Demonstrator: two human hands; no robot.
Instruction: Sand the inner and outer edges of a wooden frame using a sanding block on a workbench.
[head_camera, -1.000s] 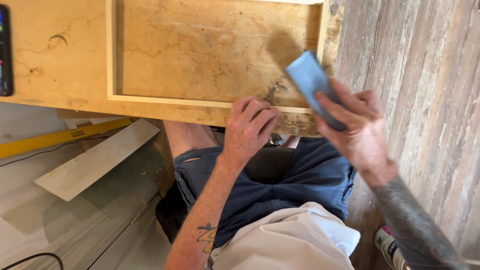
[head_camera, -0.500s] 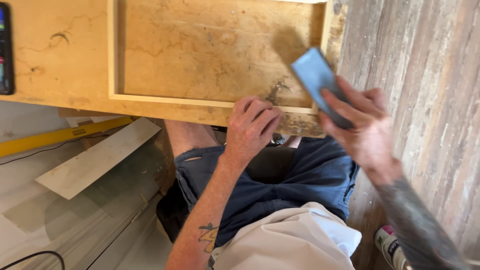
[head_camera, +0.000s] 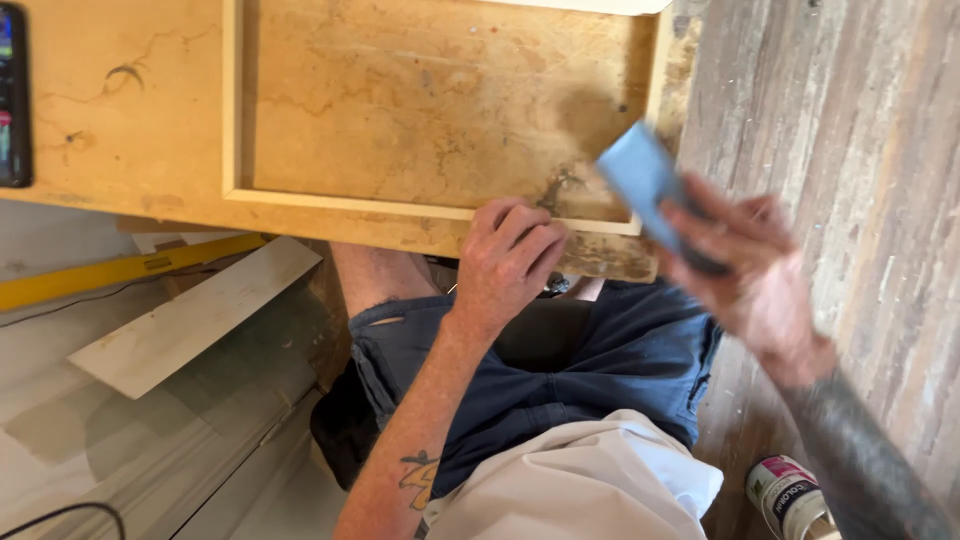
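Right, the right hand (head_camera: 745, 265), blurred, grips a blue rectangular sanding block (head_camera: 645, 180) over the yellow recessed wooden panel (head_camera: 420, 110). The left hand (head_camera: 505, 260) curls its fingers together on the panel's near edge.

A single head-worn camera looks steeply down from close above the person's lap, facing the near edge and right corner of the yellow wooden panel (head_camera: 420, 110), with worn floorboards (head_camera: 850, 200) at right

A dark rectangular phone screen (head_camera: 12, 95) with coloured patches lies at the worktop's left edge. A white-and-pink labelled round can (head_camera: 787, 496) stands on the floor.
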